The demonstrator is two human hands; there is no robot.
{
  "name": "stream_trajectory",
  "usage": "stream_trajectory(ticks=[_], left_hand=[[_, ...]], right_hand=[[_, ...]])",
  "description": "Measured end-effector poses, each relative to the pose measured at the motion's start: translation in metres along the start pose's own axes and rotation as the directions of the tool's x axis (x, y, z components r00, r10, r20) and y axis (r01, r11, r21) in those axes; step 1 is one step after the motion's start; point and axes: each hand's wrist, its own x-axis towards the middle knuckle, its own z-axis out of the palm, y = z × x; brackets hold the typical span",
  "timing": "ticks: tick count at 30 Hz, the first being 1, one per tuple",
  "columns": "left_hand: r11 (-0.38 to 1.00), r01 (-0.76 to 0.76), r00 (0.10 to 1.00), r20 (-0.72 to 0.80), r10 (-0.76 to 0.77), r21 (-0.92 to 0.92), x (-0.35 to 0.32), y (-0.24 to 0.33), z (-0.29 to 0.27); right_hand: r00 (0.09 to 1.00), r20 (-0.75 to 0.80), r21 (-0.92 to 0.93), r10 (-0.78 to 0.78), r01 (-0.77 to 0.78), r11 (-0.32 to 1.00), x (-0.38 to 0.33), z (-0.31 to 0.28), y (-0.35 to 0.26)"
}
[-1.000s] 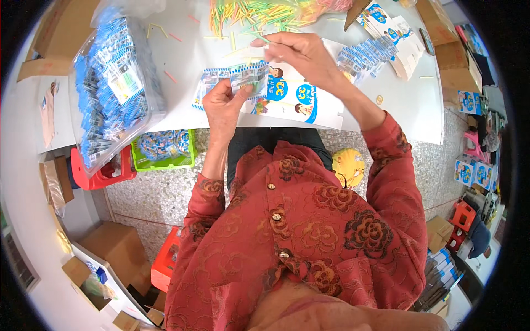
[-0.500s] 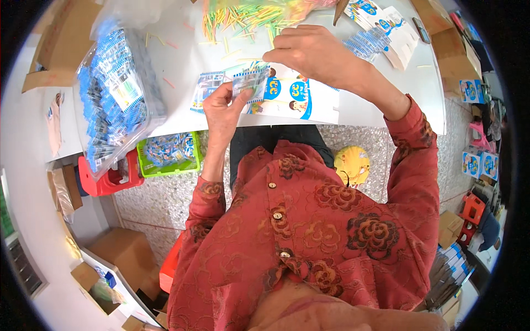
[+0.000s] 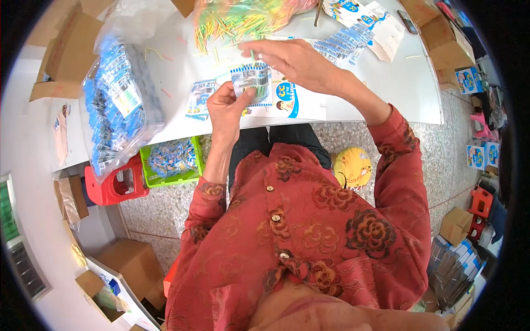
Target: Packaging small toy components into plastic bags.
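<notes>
A small clear packet with blue-and-white striped edges (image 3: 248,78) is pinched upright between the thumb and fingers of my left hand (image 3: 225,113). Greenish thin sticks show inside its lower part. Just above its top edge, my right hand (image 3: 303,63) holds a thin green stick (image 3: 253,55) in its fingertips, the stick pointing down at the packet. More striped packets (image 3: 200,96) lie flat on the table beside my left hand. Under both hands is a flattened white-and-blue printed carton (image 3: 309,107), partly covered.
Beyond my hands, a plastic bag spills yellow, green and pink sticks (image 3: 237,27). A big clear bag of striped packets (image 3: 113,102) overhangs the table's left edge. Overlapping packets (image 3: 345,44) and printed cartons (image 3: 386,33) lie far right. A green basket (image 3: 171,181) stands below.
My right hand has come down from the stick pile toward the packet's top, with a green stick now visible in its fingers. My left hand still holds the packet. The whole view has shifted slightly.
</notes>
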Motion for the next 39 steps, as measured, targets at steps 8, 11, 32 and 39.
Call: stream_trajectory(ticks=[8, 11, 32, 39], left_hand=[[0.996, 0.005, 1.0, -0.017, -0.007, -0.093, -0.005, -0.006, 0.013], [0.996, 0.029, 0.999, -0.025, -0.031, -0.088, -0.012, -0.003, 0.019], [0.906, -0.157, 0.981, 0.169, 0.096, 0.392, -0.026, -0.019, 0.013], [0.925, -0.121, 0.992, 0.076, 0.101, 0.36, -0.018, -0.034, 0.007]], right_hand=[[0.983, -0.163, -0.075, -0.081, 0.069, 0.995, -0.026, 0.009, 0.014], [0.971, -0.21, -0.093, -0.11, 0.092, 0.991, -0.031, 0.007, 0.014], [0.931, -0.098, 0.534, 0.35, -0.248, 0.809, -0.093, 0.048, 0.025], [0.802, -0.364, 0.286, 0.473, -0.387, 0.876, -0.108, 0.023, 0.097]])
